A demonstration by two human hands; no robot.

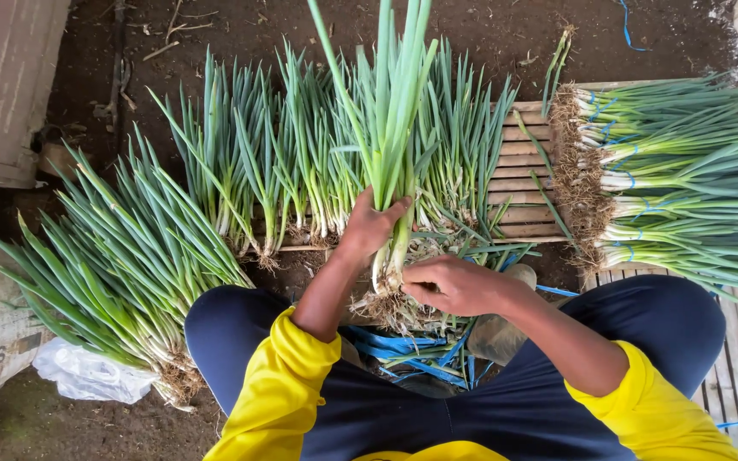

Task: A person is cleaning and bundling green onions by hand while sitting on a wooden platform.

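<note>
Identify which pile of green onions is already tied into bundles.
The stack at far right, lying on the wooden slats with roots pointing left: blue straps bind its stalks. The piles at left and centre lie loose, without straps.

Onion piles (215, 171) crowd left & front; bare soil (87, 68) far left open.

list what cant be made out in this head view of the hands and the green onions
- Root ends of the upright bunch of green spring onions: covered by the right hand.
- Its leaf tips: cut off by the top edge.
- Left hand fingers: wrapped behind the stalks.
- Blue plastic straps: partly hidden between the knees.
</note>
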